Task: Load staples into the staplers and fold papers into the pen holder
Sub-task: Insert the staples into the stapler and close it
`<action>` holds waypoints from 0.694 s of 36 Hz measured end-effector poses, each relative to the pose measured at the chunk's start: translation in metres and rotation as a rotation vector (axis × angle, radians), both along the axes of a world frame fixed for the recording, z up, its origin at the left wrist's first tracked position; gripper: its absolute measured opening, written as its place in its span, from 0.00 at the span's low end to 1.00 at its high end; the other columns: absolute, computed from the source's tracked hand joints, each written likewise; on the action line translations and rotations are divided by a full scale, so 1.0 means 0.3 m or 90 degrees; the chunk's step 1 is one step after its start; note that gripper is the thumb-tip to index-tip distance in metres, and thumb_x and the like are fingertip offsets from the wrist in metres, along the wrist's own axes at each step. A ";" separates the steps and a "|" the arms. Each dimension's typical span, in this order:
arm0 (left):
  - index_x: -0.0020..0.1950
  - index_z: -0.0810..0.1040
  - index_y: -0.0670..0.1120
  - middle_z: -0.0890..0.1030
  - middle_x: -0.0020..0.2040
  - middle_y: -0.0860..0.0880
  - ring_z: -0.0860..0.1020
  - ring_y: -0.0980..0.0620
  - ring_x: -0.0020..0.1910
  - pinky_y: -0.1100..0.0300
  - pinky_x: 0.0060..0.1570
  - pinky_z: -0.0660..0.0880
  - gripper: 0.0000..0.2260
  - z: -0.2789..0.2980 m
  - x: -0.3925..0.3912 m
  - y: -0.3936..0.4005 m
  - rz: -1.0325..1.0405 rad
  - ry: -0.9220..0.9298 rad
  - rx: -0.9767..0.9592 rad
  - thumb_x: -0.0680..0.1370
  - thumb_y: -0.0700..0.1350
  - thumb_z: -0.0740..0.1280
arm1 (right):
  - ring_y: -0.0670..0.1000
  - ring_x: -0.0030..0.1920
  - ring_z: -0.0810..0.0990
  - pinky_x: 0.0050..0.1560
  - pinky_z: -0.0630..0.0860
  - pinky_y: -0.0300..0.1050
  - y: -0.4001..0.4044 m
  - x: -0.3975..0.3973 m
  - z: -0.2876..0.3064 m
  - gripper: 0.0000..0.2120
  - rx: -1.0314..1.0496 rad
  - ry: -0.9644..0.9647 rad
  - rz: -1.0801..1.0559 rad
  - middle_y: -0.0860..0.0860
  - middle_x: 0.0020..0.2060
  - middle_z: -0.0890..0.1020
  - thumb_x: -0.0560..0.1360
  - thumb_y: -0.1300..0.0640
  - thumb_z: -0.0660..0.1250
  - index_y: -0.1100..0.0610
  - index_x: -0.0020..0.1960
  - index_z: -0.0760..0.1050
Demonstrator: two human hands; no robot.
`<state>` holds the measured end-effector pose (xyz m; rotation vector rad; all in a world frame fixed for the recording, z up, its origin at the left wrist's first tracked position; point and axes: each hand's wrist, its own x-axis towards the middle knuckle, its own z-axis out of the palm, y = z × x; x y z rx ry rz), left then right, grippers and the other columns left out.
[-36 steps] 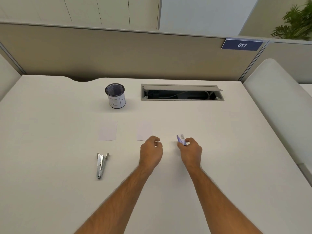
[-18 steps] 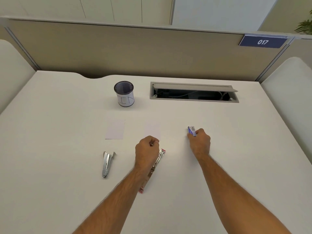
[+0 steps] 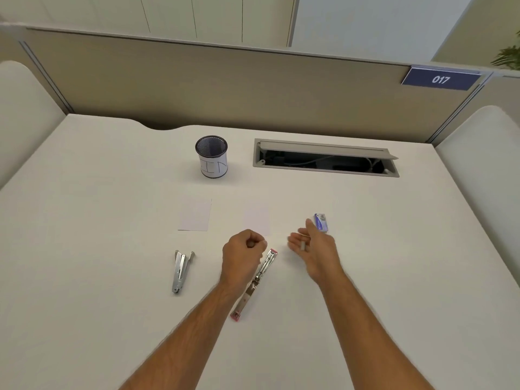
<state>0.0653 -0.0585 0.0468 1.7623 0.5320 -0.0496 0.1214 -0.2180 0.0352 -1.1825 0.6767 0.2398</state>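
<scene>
A pink stapler (image 3: 254,284) lies opened flat on the desk. My left hand (image 3: 244,253) hovers in a fist just left of its far end; I see nothing in the fist. My right hand (image 3: 313,249) is held palm up with straight fingers, and a short grey strip of staples (image 3: 302,245) rests on it. The blue staple box (image 3: 320,221) sits on the desk just beyond that hand. A silver stapler (image 3: 181,271) lies to the left. Two white papers (image 3: 195,214) (image 3: 256,220) lie flat in front of the mesh pen holder (image 3: 211,156).
An open cable hatch (image 3: 325,158) is sunk into the white desk (image 3: 84,220) at the back right. A beige partition (image 3: 225,88) with a blue "017" sign (image 3: 441,79) closes the far edge. Padded dividers stand at both sides.
My right hand has let go of the staple box, drawn back and opened palm up with a staple strip on it. My left fist stays by the pink stapler.
</scene>
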 end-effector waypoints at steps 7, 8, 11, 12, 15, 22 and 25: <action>0.45 0.86 0.50 0.85 0.38 0.55 0.82 0.57 0.38 0.62 0.42 0.79 0.03 0.014 -0.063 0.004 -0.088 -0.038 0.073 0.76 0.43 0.72 | 0.64 0.56 0.83 0.53 0.82 0.52 0.113 -0.122 0.006 0.20 0.246 0.039 0.016 0.70 0.55 0.81 0.85 0.53 0.62 0.71 0.58 0.75; 0.46 0.86 0.50 0.85 0.38 0.55 0.82 0.58 0.37 0.65 0.41 0.77 0.03 0.017 -0.073 0.003 -0.087 -0.038 0.072 0.76 0.44 0.72 | 0.64 0.56 0.83 0.53 0.82 0.51 0.127 -0.135 0.007 0.20 0.252 0.039 0.021 0.70 0.57 0.81 0.85 0.52 0.61 0.72 0.59 0.75; 0.42 0.85 0.49 0.84 0.35 0.55 0.80 0.59 0.34 0.73 0.34 0.72 0.04 0.026 -0.096 0.000 -0.078 -0.029 0.092 0.76 0.43 0.73 | 0.63 0.57 0.83 0.56 0.81 0.52 0.161 -0.167 0.016 0.21 0.250 0.032 0.030 0.69 0.57 0.82 0.85 0.52 0.61 0.72 0.61 0.75; 0.39 0.84 0.48 0.83 0.34 0.53 0.78 0.60 0.31 0.74 0.32 0.71 0.05 0.027 -0.102 0.003 -0.072 -0.025 0.106 0.76 0.43 0.73 | 0.63 0.57 0.83 0.59 0.80 0.53 0.173 -0.176 0.021 0.22 0.243 0.030 0.036 0.68 0.57 0.82 0.85 0.51 0.61 0.72 0.61 0.75; 0.37 0.83 0.43 0.83 0.32 0.47 0.74 0.61 0.26 0.69 0.29 0.71 0.06 0.025 -0.114 0.019 -0.053 -0.007 0.126 0.74 0.40 0.73 | 0.61 0.56 0.82 0.63 0.78 0.54 0.205 -0.202 0.036 0.22 0.229 0.019 0.052 0.66 0.58 0.83 0.85 0.51 0.61 0.71 0.61 0.76; 0.33 0.84 0.44 0.82 0.31 0.43 0.76 0.53 0.28 0.52 0.35 0.79 0.08 0.027 -0.117 0.060 -0.036 0.042 0.046 0.72 0.40 0.70 | 0.60 0.60 0.84 0.64 0.79 0.54 0.225 -0.235 0.045 0.13 0.201 -0.025 0.103 0.63 0.58 0.84 0.84 0.62 0.60 0.69 0.62 0.78; 0.33 0.84 0.42 0.81 0.31 0.42 0.76 0.53 0.30 0.56 0.36 0.77 0.09 0.031 -0.116 0.090 -0.019 0.057 -0.089 0.73 0.41 0.71 | 0.58 0.60 0.85 0.66 0.78 0.55 0.207 -0.245 0.041 0.12 0.115 -0.108 0.182 0.60 0.57 0.85 0.83 0.66 0.60 0.66 0.62 0.78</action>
